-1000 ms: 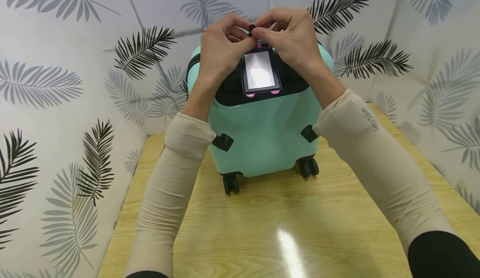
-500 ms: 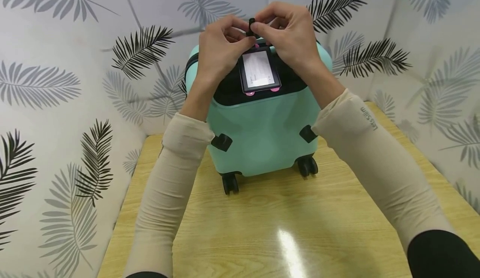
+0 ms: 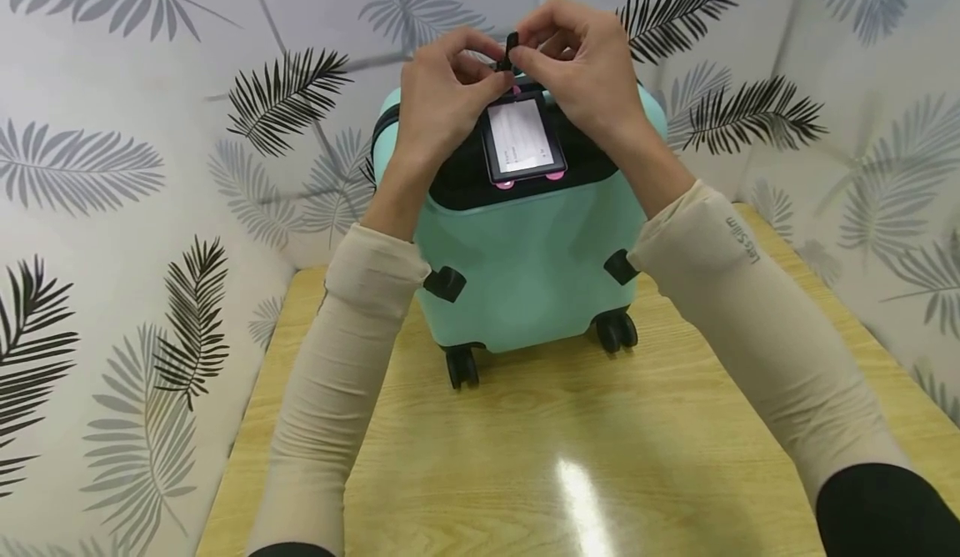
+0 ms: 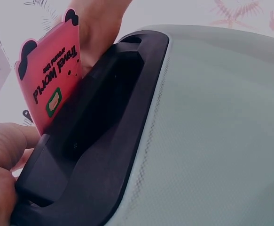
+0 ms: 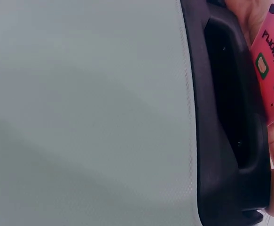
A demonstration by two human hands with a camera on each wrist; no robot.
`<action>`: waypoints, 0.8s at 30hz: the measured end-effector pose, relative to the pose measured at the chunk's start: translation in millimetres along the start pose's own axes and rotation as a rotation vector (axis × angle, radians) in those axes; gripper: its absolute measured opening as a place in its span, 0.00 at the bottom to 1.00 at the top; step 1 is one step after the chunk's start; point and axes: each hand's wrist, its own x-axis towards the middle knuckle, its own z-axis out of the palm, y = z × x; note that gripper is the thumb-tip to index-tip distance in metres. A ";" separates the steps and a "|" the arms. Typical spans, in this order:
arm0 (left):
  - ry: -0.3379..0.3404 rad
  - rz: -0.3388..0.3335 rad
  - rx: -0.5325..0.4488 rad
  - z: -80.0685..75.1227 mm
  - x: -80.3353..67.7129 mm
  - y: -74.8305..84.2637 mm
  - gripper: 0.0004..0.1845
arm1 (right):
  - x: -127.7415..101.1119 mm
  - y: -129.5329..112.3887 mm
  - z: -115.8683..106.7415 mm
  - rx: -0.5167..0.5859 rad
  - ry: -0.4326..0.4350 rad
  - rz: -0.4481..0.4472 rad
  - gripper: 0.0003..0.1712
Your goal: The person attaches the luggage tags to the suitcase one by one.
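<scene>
Both hands pinching here: left hand (image 3: pixel 442 102) and right hand (image 3: pixel 581 73) have their fingertips closed on the little black strap (image 3: pixel 511 50) of the luggage tag (image 3: pixel 522 138), right above the suitcase (image 3: pixel 528 265). Near to far: wooden table (image 3: pixel 570 457), then the mint suitcase standing on its wheels, tag lying on the black top panel just under my fingers. Looks like I'm mid-fastening the strap around the handle (image 4: pixel 94 136); I reckon next it needs threading through and pulling snug.
</scene>
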 end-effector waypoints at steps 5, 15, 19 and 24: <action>0.012 -0.014 -0.015 -0.8 0.5 0.6 0.12 | 1.0 -2.2 0.1 -0.073 -0.059 -0.007 0.10; 0.010 -0.043 0.017 0.9 2.5 3.0 0.13 | 0.9 1.0 0.4 -0.014 -0.024 -0.012 0.10; 0.013 -0.060 0.018 1.1 4.6 4.6 0.12 | 2.9 3.8 0.4 0.034 -0.014 -0.011 0.08; 0.005 -0.076 0.028 1.6 6.8 5.6 0.12 | 5.3 5.5 -0.5 0.071 -0.013 -0.014 0.07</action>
